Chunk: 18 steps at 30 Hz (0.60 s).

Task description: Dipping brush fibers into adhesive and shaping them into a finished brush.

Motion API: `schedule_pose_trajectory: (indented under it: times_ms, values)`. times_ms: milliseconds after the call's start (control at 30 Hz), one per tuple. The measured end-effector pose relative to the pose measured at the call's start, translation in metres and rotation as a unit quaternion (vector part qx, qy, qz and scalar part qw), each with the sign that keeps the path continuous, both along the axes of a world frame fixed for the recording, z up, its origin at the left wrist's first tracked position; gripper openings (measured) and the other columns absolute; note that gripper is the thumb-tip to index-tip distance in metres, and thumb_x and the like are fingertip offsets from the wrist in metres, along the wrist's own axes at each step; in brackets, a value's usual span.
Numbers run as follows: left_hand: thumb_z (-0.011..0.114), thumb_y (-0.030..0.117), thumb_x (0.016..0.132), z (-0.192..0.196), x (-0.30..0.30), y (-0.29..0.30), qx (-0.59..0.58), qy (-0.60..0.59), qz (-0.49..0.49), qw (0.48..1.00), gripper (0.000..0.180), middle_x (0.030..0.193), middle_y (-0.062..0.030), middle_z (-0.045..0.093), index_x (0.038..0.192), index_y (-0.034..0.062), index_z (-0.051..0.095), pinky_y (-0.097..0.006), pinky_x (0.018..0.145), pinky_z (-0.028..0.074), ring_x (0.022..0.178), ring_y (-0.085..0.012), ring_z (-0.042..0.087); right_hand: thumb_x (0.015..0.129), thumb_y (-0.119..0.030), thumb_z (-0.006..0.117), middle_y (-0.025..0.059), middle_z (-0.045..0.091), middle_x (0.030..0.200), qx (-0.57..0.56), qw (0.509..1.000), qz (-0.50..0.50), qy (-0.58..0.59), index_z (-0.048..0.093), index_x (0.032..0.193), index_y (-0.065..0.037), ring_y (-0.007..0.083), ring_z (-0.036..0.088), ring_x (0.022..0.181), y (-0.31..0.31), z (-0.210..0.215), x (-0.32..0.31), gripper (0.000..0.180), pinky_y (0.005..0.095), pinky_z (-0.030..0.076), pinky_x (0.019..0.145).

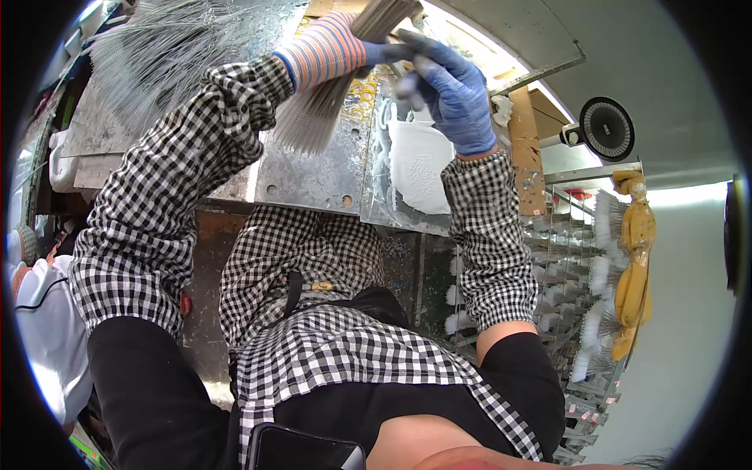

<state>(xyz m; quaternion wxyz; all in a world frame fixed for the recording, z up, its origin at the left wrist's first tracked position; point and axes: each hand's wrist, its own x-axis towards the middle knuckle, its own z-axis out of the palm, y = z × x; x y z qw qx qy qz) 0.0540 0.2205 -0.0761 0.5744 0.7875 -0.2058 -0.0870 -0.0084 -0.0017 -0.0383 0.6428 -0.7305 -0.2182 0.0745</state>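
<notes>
A small workshop or factory station for handwork with thin wire rods.

The counter (313,176) is topped with scuffed, stained metal plates with drilled holes, smeared with white paste (419,168). Bundles of fine grey wire rods (157,55) fan out across its far left part. To the right stands a wire rack (564,258) holding rows of rods tipped with white tufts, beside a small black fan (607,128) and a hanging yellow strap (636,266). The person wears blue coated work gloves (458,98) and checked sleeve covers (493,243), the dress of manual production work.
</notes>
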Motion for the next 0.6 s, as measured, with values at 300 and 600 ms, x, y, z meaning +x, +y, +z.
schedule_pose_trajectory:
  times_ms: [300, 600]
  values:
    - [0.065, 0.023, 0.097, 0.017, -0.069, -0.022, 0.395, -0.285, -0.188, 0.853, 0.015, 0.081, -0.0116, 0.072, 0.103, 0.0101, 0.071, -0.041, 0.071, 0.06, 0.077, -0.0301, 0.073, 0.081, -0.049, 0.085, 0.014, 0.073, 0.11, -0.298, 0.917, -0.187, -0.19, 0.061, 0.133, 0.003, 0.0221, 0.073, 0.087, -0.012, -0.015, 0.018, 0.077, 0.0316, 0.059, 0.084]
    - [0.078, 0.029, 0.092, 0.012, -0.05, -0.007, -0.002, 0.083, -0.079, 0.993, 0.025, 0.075, -0.0064, 0.071, 0.105, 0.0075, 0.073, -0.035, 0.066, 0.055, 0.068, -0.0185, 0.067, 0.09, -0.052, 0.075, 0.0144, 0.068, 0.126, 0.192, 0.981, -0.03, 0.028, 0.058, 0.141, -0.001, 0.0254, 0.066, 0.115, -0.002, -0.015, -0.001, 0.074, 0.0382, 0.056, 0.1]
